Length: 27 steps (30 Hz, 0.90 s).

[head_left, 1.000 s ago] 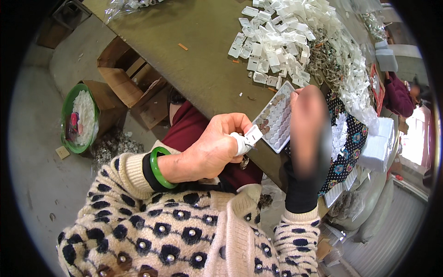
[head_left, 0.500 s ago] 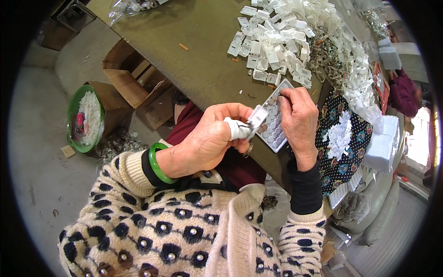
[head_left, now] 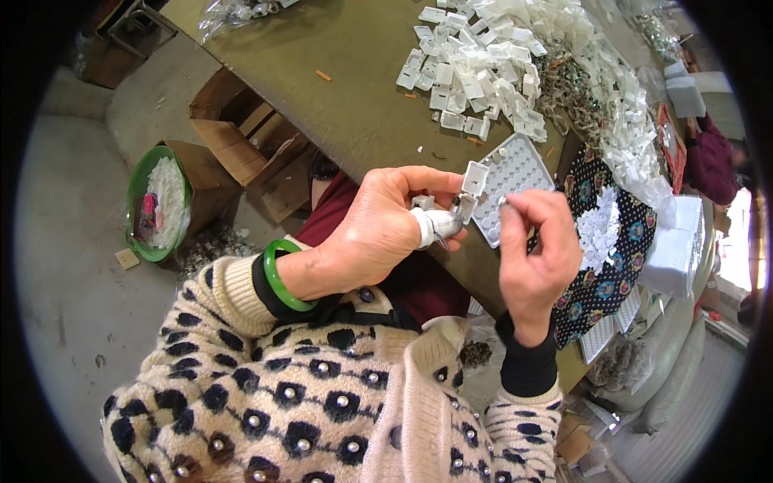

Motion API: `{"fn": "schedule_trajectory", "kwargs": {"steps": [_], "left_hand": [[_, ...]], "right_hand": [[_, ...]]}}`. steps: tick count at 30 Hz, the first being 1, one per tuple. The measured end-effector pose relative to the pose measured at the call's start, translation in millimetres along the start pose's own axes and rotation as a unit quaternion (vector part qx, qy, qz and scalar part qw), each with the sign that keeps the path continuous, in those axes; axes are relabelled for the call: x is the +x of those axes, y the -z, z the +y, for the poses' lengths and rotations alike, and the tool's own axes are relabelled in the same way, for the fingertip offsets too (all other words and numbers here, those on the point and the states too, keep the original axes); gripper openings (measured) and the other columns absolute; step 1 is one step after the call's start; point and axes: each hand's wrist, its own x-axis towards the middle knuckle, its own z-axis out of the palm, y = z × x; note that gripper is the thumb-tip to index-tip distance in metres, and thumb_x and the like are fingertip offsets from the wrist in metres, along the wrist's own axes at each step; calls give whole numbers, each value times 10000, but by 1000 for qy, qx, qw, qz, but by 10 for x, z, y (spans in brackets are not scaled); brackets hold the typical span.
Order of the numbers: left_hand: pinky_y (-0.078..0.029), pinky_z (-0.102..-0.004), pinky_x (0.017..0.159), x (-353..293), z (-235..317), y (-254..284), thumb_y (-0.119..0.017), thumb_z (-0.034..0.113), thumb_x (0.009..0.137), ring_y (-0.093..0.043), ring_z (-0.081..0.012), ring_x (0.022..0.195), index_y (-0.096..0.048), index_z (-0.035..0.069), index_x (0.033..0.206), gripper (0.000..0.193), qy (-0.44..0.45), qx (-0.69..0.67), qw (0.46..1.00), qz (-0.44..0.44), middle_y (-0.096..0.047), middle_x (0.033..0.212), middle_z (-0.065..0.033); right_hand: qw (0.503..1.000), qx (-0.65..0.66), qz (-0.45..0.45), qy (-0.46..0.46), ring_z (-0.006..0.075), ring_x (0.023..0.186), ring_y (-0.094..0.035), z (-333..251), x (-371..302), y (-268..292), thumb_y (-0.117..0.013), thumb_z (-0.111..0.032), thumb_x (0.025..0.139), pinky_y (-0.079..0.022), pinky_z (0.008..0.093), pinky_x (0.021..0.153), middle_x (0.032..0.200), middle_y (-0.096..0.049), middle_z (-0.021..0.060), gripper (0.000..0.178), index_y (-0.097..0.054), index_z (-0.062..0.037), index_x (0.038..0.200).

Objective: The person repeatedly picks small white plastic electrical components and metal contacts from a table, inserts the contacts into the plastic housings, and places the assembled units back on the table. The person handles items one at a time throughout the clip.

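My left hand (head_left: 378, 217), its thumb wrapped in white tape, grips a small clear plastic hinged box (head_left: 475, 179) with the lid swung up. Another small clear box piece (head_left: 422, 202) shows between its fingers. Thumb and forefinger of my right hand (head_left: 541, 262) are pinched on a tiny pale piece (head_left: 503, 201), too small to name, just beside the box. Behind both hands a white tray (head_left: 527, 165) with rows of round wells lies on the table. Small round pieces sit in some of the wells along its left side.
A heap of clear boxes (head_left: 475, 72) covers the table's (head_left: 338, 113) far right. White flakes lie on a patterned cloth (head_left: 576, 298), with stacked white trays (head_left: 675, 249) beyond. On the floor at left stand a green basin (head_left: 137, 189) and a cardboard box (head_left: 229, 137). Another person's sleeve (head_left: 713, 165) shows far right.
My right hand has come away from the tray toward the box with a tiny piece in its pinch. The box in my left hand has turned and moved slightly right, and its lid stands up.
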Motion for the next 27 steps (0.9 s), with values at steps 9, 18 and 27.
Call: {"fn": "schedule_trajectory", "kwargs": {"steps": [9,18,27], "left_hand": [[-595,-304,706,-48,-27,-67,-725,-51,815,-690,-203,796,-627,-78,1143,343,-6,52,999,-5,-631,949,-101],[-601,-301,707,-68,-1,-50,-721,-56,816,-696,-204,812,-623,-83,1151,350,1,61,998,-25,-643,930,-108],[-593,-291,710,-48,-2,6,-733,-50,809,-684,-182,786,-632,-84,1138,345,3,30,999,-20,-645,925,-105]], "right_hand": [[995,-69,-13,70,257,767,-634,-245,-165,-92,-689,93,793,-526,322,662,900,-624,136,244,-673,6,1020],[999,3,48,10,232,803,-637,-247,-158,-119,-703,82,796,-518,306,736,924,-655,132,171,-635,11,936],[999,-13,33,23,237,799,-625,-297,-144,-201,-712,64,797,-509,309,725,912,-645,126,169,-633,7,934]]}}
